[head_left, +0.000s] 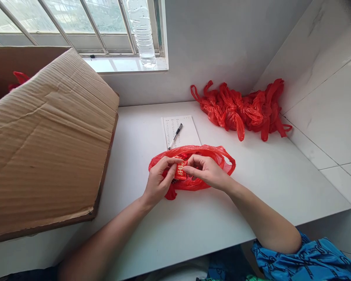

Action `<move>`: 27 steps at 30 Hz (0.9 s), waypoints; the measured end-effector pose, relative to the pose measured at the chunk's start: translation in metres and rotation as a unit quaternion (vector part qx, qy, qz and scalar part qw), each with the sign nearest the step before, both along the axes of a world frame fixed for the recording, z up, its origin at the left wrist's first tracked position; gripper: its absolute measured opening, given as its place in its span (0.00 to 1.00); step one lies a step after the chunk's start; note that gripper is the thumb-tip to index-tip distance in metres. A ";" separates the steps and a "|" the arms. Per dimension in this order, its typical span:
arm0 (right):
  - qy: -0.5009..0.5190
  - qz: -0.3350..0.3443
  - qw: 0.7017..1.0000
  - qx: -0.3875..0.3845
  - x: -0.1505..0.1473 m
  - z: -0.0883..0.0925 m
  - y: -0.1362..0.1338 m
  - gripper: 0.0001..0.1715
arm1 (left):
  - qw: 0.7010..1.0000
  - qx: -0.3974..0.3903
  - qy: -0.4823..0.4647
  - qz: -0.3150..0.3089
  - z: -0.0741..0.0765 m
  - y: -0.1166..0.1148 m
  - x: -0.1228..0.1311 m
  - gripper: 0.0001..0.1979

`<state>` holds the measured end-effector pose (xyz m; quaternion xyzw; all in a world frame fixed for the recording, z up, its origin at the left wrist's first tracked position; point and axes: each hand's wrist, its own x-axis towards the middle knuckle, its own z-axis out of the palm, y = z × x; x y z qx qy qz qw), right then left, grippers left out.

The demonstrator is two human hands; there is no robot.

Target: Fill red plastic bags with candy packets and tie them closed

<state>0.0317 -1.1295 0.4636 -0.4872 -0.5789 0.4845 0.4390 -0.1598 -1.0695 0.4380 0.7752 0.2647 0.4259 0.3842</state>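
Observation:
A small red packet with yellow lettering (180,170) is held up between my two hands, above an opened red plastic bag (194,186) on the white table. My left hand (161,175) pinches the packet's left side between thumb and fingers. On its right edge, my right hand (206,170) has thumb and forefinger closed. The bag's mouth lies spread around both hands, one handle loop out to the right. More dark and red contents sit inside the bag, mostly hidden by the hands.
Behind the bag lies a sheet of written paper (187,130) with a black-capped pen (175,136) on it. Several knotted red bags (242,107) are heaped at the back right. A big open cardboard box (52,144) fills the left. A clear bottle (143,35) stands on the windowsill.

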 end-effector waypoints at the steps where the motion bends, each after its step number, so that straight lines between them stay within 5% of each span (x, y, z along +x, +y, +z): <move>1: 0.020 0.001 1.000 -0.014 0.000 0.000 0.000 0.15 | 1.000 -0.003 -0.001 -0.010 0.000 0.000 0.000 0.11; 6: 0.096 0.009 0.995 -0.037 -0.002 0.000 0.001 0.15 | 0.997 -0.053 -0.041 -0.024 -0.002 -0.004 0.002 0.18; 12: 0.106 -0.003 0.994 -0.038 0.001 0.004 0.001 0.13 | 0.995 -0.097 -0.023 0.007 -0.001 -0.004 0.002 0.07; 19: 0.042 -0.063 0.996 0.039 0.003 -0.001 0.003 0.12 | 0.998 -0.060 -0.027 0.009 0.003 -0.004 0.003 0.08; 27: 0.078 -0.077 0.993 0.035 -0.005 0.002 -0.001 0.12 | 0.999 0.013 -0.030 0.020 0.003 -0.003 0.002 0.07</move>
